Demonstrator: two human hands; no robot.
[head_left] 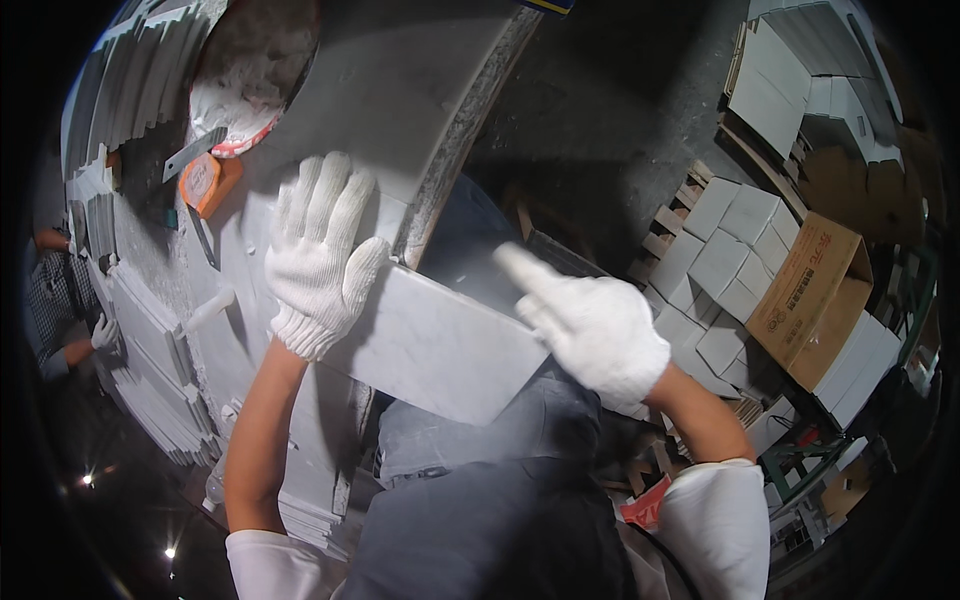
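Observation:
A white-grey marbled slab [450, 340] lies partly on the grey work surface, and its right end juts out over my lap. My left hand [320, 240], in a white knitted glove, rests flat on the slab's left end with the fingers stretched out. My right hand [600, 335], gloved the same way, is at the slab's far right corner. One finger points forward and is blurred by motion; the other fingers are hidden, and I cannot tell whether they hold anything.
Beyond my left hand are an orange tape measure [207, 184], a metal blade [192, 154] and a bowl of white paste [245, 90]. Stacked slabs [150, 330] line the left, near a co-worker's gloved hand [104, 332]. White boxes [730, 250] and an open carton [810, 300] stand right.

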